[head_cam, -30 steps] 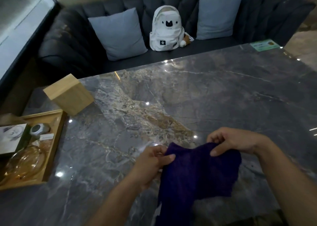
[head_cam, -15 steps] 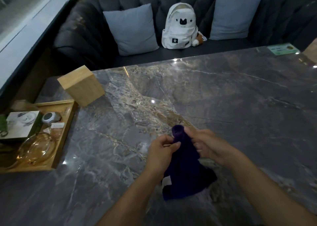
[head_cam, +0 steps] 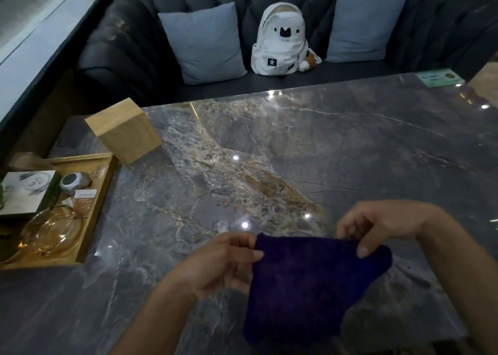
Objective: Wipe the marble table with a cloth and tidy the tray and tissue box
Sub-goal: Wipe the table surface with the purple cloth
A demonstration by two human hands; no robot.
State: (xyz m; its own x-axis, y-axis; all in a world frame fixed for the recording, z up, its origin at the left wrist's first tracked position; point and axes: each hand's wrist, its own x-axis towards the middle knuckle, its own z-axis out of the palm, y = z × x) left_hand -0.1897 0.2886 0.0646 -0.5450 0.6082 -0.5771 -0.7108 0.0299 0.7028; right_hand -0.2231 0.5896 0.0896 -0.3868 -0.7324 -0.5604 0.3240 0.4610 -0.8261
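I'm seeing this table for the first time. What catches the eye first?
The dark purple cloth stretched between the left hand and right hand near the front edge of the grey veined marble table. Then the white cat-print backpack on the dark sofa behind, and the wooden tray of clutter at the table's left.

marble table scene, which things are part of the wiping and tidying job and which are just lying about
Job: dark purple cloth, grey marble table, wooden tray, wooden tissue box.
Lying about: white cat backpack, grey cushions, green card.
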